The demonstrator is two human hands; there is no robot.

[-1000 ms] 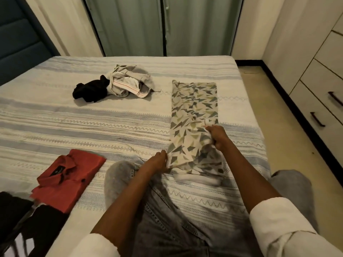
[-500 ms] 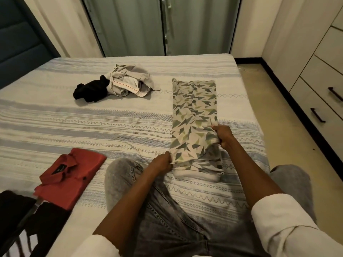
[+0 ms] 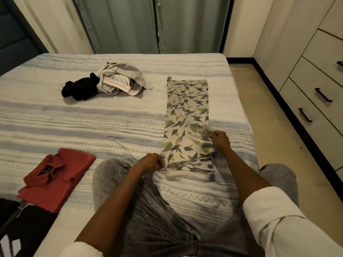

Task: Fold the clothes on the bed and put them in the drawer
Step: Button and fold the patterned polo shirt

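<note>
Right hand: the right hand (image 3: 220,139) pinches the right edge of the patterned garment (image 3: 187,125), fingers curled into the cloth
Left hand: the left hand (image 3: 153,162) grips the near left corner, knuckles bunched tight on the fabric
What just changed: a second ago both hands sat lower with the near end rumpled; now the right hand has slid farther up the edge and the cloth between the hands looks pulled flatter
What that means: I'd say the near end is being lifted to fold over the long strip, so this piece is mid-fold, not finished
Garment: lies as a narrow strip on the bed (image 3: 92,127), near the right side, far end flat
Done so far: a folded red shirt (image 3: 55,178) rests at the left, near the knee
Still waiting: a crumpled beige garment (image 3: 120,80) touching a black one (image 3: 80,89), well apart up the bed
Drawers: the drawer unit (image 3: 319,101) stands shut at the right, so nothing from the bed can go in yet
</note>
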